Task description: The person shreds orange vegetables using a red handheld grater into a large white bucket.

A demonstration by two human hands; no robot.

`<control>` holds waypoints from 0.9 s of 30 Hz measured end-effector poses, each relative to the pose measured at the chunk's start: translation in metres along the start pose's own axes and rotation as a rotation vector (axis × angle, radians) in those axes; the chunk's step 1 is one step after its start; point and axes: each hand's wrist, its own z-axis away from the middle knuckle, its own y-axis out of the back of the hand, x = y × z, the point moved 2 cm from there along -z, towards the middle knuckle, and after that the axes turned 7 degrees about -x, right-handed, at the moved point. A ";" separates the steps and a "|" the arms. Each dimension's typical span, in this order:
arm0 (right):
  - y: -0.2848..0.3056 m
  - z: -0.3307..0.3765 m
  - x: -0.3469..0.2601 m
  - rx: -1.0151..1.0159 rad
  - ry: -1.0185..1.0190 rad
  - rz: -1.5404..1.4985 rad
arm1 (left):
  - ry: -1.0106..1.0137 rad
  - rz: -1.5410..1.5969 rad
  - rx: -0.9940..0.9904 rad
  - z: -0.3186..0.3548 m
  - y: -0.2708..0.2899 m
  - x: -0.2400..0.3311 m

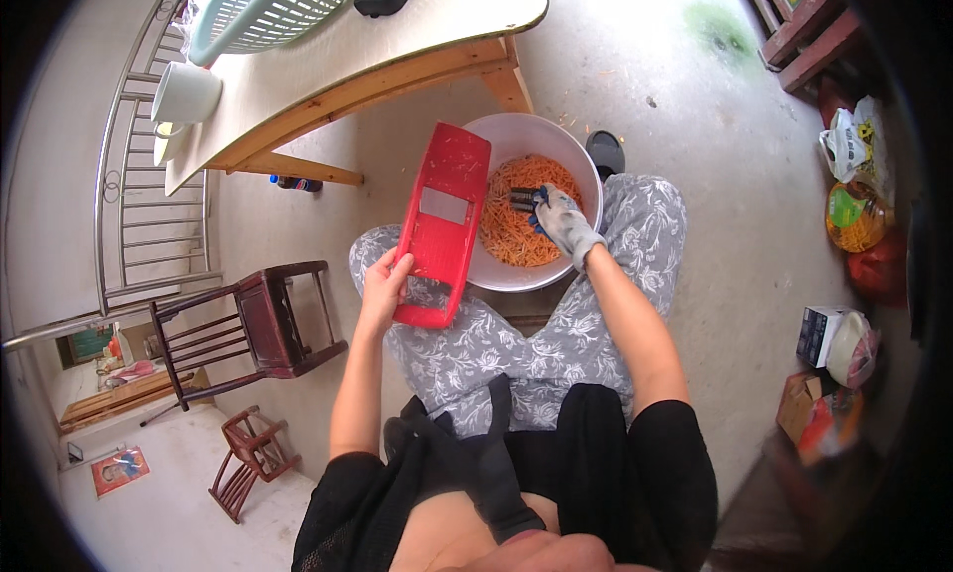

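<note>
My left hand (pixel 383 289) grips the lower left edge of a red grater (pixel 442 244) with a metal plate set in its middle. The grater stands tilted against the left side of a white tub (pixel 496 127), and orange bits cling to it. Inside the tub lies a heap of shredded carrot (pixel 526 242). My right hand (pixel 566 226), in a grey glove with dark blue fingertips, is down in the tub over the shreds. Its fingers are closed on a small black ribbed object (pixel 522 199), whose kind I cannot make out.
The tub sits between my knees. Beyond it stands a wooden-framed table (pixel 397 51) with a pale green basket (pixel 268 16) and a white mug (pixel 187 92). A dark chair (pixel 268 324) is at the left. Bags and a box (pixel 819 336) line the right side.
</note>
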 end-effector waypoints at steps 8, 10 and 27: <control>0.003 0.011 -0.007 -0.301 -0.146 -0.613 | 0.052 0.533 -0.110 -0.003 0.007 -0.010; 0.001 0.010 -0.004 -0.310 -0.103 -0.739 | 0.062 0.566 -0.099 -0.005 0.009 -0.013; -0.003 0.016 -0.014 -0.353 -0.041 -0.949 | 0.101 0.796 -0.155 -0.007 -0.002 -0.031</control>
